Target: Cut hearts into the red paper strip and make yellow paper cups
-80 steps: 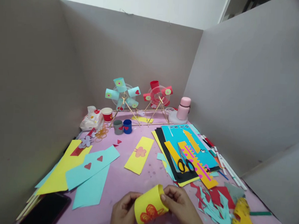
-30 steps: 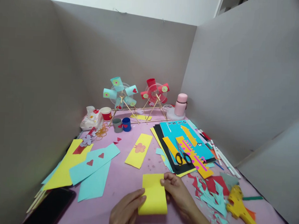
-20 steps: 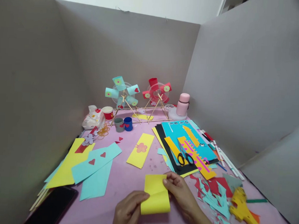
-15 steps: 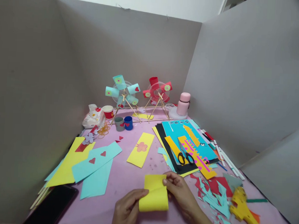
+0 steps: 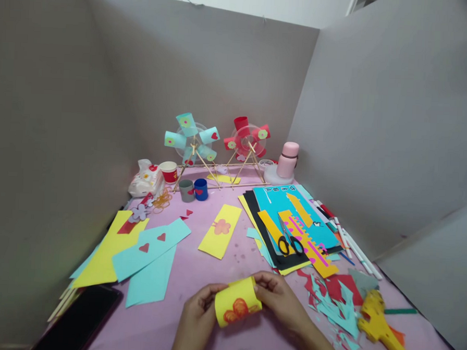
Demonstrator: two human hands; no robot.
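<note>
A yellow paper strip (image 5: 232,299), curled into a roll with orange round shapes drawn on its outer face, is held between both hands above the near edge of the table. My left hand (image 5: 200,314) grips its left end, fingers closed behind and thumb hidden in part. At the right end, my right hand (image 5: 280,297) pinches the paper near its upper edge. Farther back lies a flat yellow strip (image 5: 219,242) bearing an orange flower. Two small rings of paper, one grey (image 5: 186,190) and one blue (image 5: 200,189), stand beyond it.
Two stick-framed wheels, one light blue (image 5: 192,136) and one red (image 5: 248,139), stand at the back. Scissors (image 5: 290,245) lie on stacked coloured paper at right. A yellow glue gun (image 5: 382,324) and paper scraps (image 5: 340,306) are near right; a phone (image 5: 79,318) is near left.
The yellow paper has turned and curled further, so its orange drawing now faces me. Both hands stay on it, and the view has shifted slightly.
</note>
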